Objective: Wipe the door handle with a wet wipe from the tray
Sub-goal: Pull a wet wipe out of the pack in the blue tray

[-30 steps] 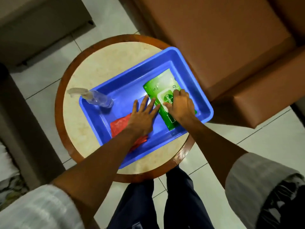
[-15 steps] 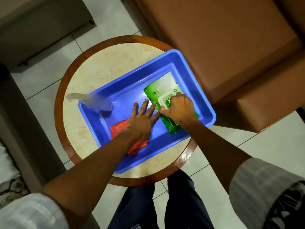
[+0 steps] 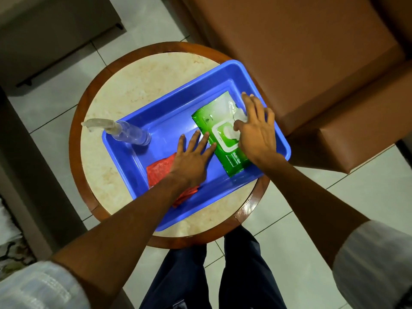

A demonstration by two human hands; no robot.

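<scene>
A blue tray sits on a round table. In its right half lies a green pack of wet wipes with its white flap peeled back. My right hand is over the pack's opening, thumb and fingers pinching the flap, or a white wipe, just past the opening. My left hand lies flat with spread fingers on the tray floor, fingertips pressing the pack's left edge. No door handle is in view.
A clear spray bottle lies across the tray's left rim. A red cloth lies under my left wrist. The round marble table has a wooden rim. A brown sofa stands right behind it. The floor is tiled.
My right hand has peeled the pack's flap back and moved up toward the pack's far end, baring the white opening. My left hand stays flat beside the pack.
</scene>
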